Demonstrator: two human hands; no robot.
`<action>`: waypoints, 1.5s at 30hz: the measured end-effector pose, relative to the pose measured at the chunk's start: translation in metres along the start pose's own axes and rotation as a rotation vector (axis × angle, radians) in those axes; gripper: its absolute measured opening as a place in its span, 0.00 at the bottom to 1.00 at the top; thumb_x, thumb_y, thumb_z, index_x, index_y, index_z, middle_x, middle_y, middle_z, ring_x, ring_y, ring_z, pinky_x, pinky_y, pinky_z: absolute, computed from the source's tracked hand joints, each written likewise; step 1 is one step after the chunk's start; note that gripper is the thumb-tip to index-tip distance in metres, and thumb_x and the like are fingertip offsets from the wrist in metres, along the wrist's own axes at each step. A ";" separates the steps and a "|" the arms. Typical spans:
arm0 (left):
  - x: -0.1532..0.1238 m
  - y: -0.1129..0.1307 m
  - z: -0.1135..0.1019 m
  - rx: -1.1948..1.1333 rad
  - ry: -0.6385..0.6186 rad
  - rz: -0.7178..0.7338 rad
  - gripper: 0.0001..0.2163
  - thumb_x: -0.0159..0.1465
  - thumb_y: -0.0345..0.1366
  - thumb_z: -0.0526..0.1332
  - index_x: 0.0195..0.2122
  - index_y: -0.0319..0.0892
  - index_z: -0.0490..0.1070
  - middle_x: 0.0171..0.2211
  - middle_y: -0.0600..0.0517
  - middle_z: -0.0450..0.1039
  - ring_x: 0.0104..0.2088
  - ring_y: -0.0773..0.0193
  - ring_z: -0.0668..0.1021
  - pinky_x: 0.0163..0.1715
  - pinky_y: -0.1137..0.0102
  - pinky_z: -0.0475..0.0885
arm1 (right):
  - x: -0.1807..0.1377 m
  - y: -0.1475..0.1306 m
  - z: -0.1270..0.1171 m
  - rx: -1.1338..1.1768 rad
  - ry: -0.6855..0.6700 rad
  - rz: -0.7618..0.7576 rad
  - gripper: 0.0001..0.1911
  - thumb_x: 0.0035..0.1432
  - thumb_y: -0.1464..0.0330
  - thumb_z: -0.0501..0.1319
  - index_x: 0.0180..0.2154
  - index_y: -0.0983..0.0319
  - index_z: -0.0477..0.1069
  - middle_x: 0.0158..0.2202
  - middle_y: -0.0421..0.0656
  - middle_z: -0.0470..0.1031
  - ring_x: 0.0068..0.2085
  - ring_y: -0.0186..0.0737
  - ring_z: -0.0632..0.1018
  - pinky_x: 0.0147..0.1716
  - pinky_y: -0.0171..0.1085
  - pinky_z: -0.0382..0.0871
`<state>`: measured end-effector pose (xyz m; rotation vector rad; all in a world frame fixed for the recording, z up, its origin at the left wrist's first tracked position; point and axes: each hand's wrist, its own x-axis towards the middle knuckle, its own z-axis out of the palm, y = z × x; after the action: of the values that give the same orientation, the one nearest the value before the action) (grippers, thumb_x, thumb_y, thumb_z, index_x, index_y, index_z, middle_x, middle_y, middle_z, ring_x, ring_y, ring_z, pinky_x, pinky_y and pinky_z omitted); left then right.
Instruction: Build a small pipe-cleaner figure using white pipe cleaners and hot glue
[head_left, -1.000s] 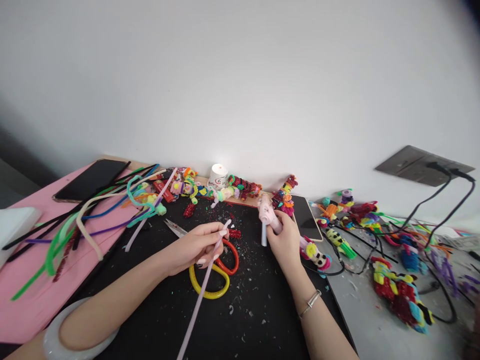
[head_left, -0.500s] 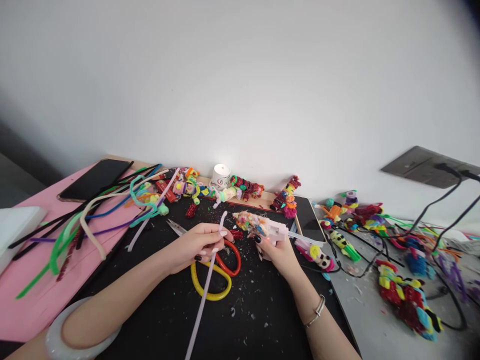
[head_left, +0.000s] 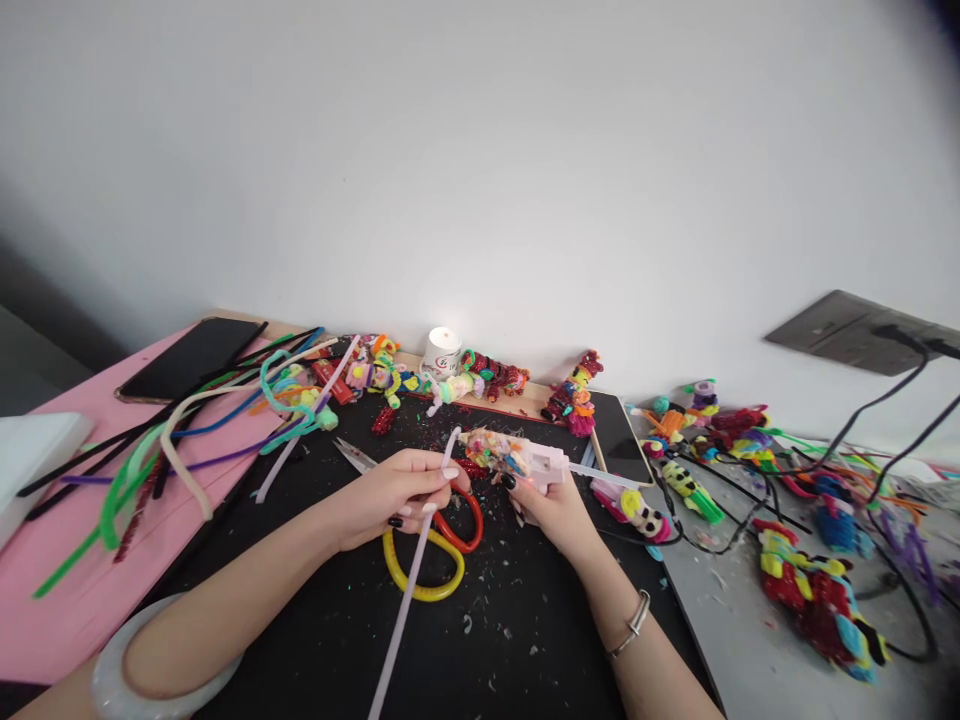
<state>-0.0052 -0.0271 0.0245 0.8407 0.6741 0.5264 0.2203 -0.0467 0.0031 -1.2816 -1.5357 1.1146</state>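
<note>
My left hand (head_left: 409,492) pinches a pale lilac pipe cleaner (head_left: 403,610) near its bent upper end; the long end runs down toward me. My right hand (head_left: 551,508) is wrapped round a light pink hot glue gun (head_left: 546,462), whose front is crusted with coloured fuzz and glue. Its nozzle points left and is at or almost at the pipe cleaner's tip; whether they touch I cannot tell. A clear glue stick (head_left: 604,474) sticks out of the gun's back. Scissors with red and yellow handles (head_left: 425,595) lie under my left hand, partly covered.
Loose pipe cleaners (head_left: 187,460) and a black phone (head_left: 187,360) lie on a pink board (head_left: 45,640) at left. A paper cup (head_left: 442,352) stands by the wall among pipe-cleaner figures (head_left: 495,375). Another phone (head_left: 619,440), more figures (head_left: 814,600) and black cables (head_left: 911,600) are at right.
The glue gun has shifted slightly left, bringing its nozzle up to the pipe cleaner's tip. The pipe cleaner's top has moved a little right and down.
</note>
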 end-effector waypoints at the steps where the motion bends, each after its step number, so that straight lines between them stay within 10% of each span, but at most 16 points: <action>1: 0.000 0.000 0.000 0.000 0.000 -0.002 0.08 0.61 0.38 0.60 0.33 0.36 0.71 0.17 0.61 0.57 0.15 0.79 0.49 0.14 0.78 0.46 | 0.000 0.000 0.000 0.010 -0.009 0.006 0.15 0.53 0.61 0.62 0.40 0.63 0.73 0.19 0.37 0.68 0.18 0.31 0.64 0.15 0.30 0.60; 45: 0.000 -0.005 -0.005 -0.013 -0.047 0.014 0.07 0.64 0.35 0.57 0.34 0.37 0.71 0.17 0.61 0.56 0.15 0.78 0.49 0.15 0.79 0.49 | 0.000 0.012 -0.002 0.069 -0.037 0.072 0.19 0.56 0.55 0.62 0.41 0.64 0.72 0.18 0.34 0.62 0.17 0.29 0.61 0.16 0.31 0.58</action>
<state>-0.0076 -0.0271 0.0180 0.8434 0.6219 0.5216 0.2251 -0.0454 -0.0079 -1.2841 -1.4752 1.2334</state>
